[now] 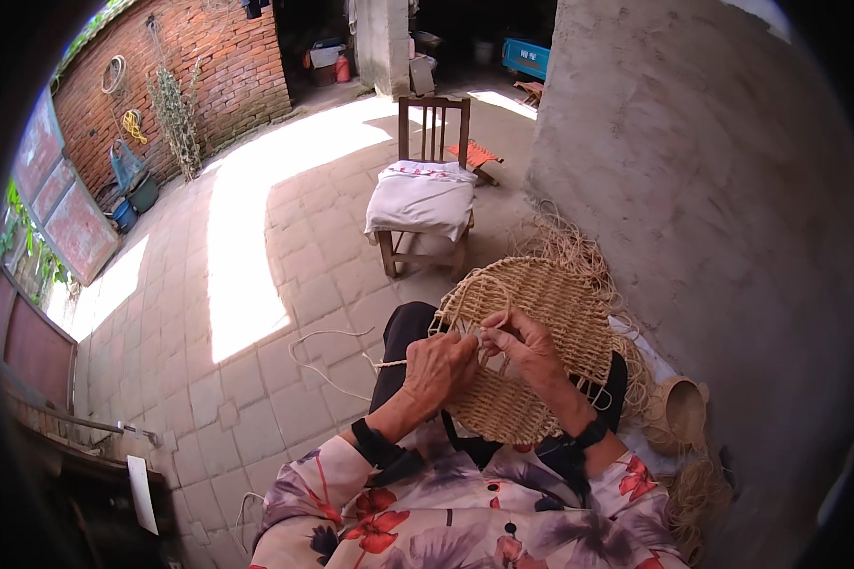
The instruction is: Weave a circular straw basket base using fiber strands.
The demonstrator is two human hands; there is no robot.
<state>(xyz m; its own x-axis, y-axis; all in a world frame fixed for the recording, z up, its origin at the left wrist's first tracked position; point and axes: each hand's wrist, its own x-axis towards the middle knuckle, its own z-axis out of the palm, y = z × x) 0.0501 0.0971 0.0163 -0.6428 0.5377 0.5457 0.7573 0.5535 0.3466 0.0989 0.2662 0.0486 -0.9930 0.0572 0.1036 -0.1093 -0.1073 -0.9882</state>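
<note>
A round mat woven from straw-coloured cord (560, 308) lies tilted across my lap, with open loops along its edge. My left hand (436, 368) is closed at the mat's left edge, its fingertips pressed on the cord there. Close beside it, my right hand (531, 358) pinches a strand of cord (503, 292) that arches up over the mat. Loose cord ends (327, 381) trail out to the left of my left hand. Exactly how the strand passes between the fingertips is hidden.
A wooden chair (422, 204) draped with white cloth stands ahead, an orange folding stool (479, 156) behind it. Along the grey wall (693, 180) at right lie heaps of loose cord (569, 247) and a tan round container (681, 414). Brick paving (228, 408) stretches left to a metal gate.
</note>
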